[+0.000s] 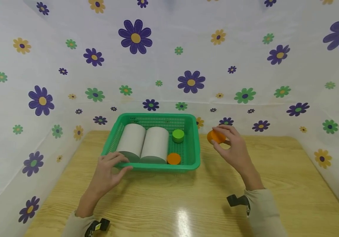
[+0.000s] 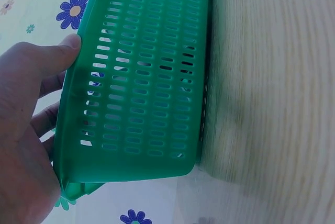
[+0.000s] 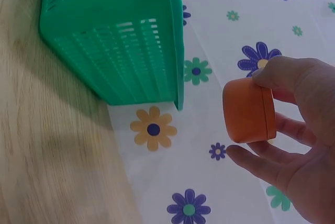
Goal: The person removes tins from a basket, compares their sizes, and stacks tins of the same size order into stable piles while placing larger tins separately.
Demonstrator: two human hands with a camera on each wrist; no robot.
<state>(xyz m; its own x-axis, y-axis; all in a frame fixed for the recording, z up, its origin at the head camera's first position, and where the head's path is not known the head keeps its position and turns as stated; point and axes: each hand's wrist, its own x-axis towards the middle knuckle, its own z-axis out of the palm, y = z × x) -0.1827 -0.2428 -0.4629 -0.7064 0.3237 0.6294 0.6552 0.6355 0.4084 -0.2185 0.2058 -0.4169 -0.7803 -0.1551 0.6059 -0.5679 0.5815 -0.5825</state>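
My left hand [image 1: 108, 171] grips the near left rim of a green plastic basket [image 1: 195, 144], its thumb outside and fingers over the edge. In the left wrist view the thumb lies against the rim of the slotted basket wall [image 2: 141, 77]. Off the basket's right side, my right hand [image 1: 233, 146] pinches a small round orange cup [image 3: 247, 111] between thumb and fingers, raised above the table. Inside the basket lie two white cylinders [image 1: 131, 140] side by side, a small light green cup [image 1: 178, 136] and an orange round piece [image 1: 173, 159].
The basket is on a wood-grain table [image 1: 163, 200], toward its back edge. White cloth walls with a flower print [image 1: 163, 65] enclose the table at the back and both sides. Each wrist wears a dark camera strap [image 1: 240, 200].
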